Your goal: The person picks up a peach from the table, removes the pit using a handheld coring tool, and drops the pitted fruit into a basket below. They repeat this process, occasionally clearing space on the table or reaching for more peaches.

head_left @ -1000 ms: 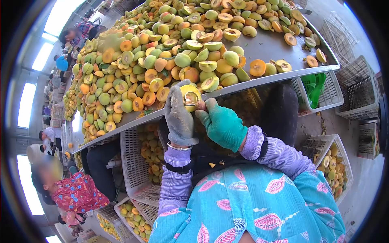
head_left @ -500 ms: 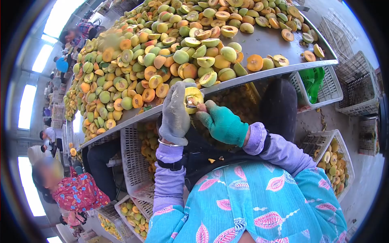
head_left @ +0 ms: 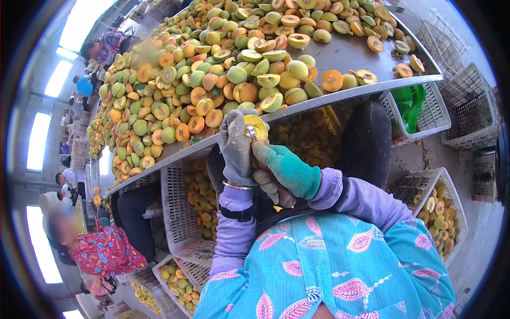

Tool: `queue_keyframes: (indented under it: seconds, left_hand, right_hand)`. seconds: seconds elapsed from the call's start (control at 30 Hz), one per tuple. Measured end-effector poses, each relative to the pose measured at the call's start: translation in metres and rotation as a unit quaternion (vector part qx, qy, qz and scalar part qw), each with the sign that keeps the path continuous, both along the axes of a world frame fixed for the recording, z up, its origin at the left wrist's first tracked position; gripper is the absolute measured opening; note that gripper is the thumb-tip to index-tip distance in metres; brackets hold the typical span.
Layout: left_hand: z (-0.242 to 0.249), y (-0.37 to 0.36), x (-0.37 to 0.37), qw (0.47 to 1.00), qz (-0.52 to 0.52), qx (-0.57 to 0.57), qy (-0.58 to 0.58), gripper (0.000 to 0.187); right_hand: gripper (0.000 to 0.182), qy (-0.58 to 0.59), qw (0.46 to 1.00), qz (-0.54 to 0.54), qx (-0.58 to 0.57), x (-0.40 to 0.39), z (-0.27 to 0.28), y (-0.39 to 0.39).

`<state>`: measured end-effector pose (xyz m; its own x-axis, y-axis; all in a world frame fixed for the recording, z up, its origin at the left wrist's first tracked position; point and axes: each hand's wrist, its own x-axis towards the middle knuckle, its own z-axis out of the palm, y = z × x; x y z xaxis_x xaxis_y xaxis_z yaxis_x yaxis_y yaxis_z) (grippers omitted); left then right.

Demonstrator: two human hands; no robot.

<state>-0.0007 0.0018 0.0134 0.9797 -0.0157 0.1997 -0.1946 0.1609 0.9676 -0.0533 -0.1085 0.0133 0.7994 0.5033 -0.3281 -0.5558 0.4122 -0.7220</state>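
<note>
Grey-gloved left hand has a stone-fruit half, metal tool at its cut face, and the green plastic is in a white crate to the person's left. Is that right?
Not quite: the head view shows the green plastic in a white crate to the person's right. The grey-gloved left hand has the stone-fruit half, metal tool at its cut face.

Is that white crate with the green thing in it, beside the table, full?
No, not full: the green plastic item sits in the white crate, with bare slatted wall showing.
</note>
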Motion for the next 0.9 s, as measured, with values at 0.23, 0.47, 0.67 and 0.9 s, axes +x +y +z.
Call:
queue_keyframes:
  seconds: [0.23,0.47,0.67,0.9]
  left_hand:
    - [0.013,0.001,-0.007,0.987,-0.071,-0.059,0.132,0.045]
    - [-0.003,0.018,0.004,0.888,-0.149,-0.341,0.27,0.059]
    - [-0.013,0.029,-0.005,0.979,-0.167,-0.087,0.082,0.056]
    - [-0.001,0.033,-0.012,0.887,-0.113,-0.347,0.281,0.036]
  right_hand:
    - [0.041,0.183,0.885,0.138,0.405,0.002,-0.012,-0.011]
    - [0.037,0.208,0.937,0.057,0.274,-0.018,-0.032,-0.068]
    - [0.03,-0.029,0.97,-0.047,-0.238,-0.02,-0.02,-0.06]
    - [0.028,-0.415,0.771,-0.144,-0.461,-0.006,-0.02,-0.027]
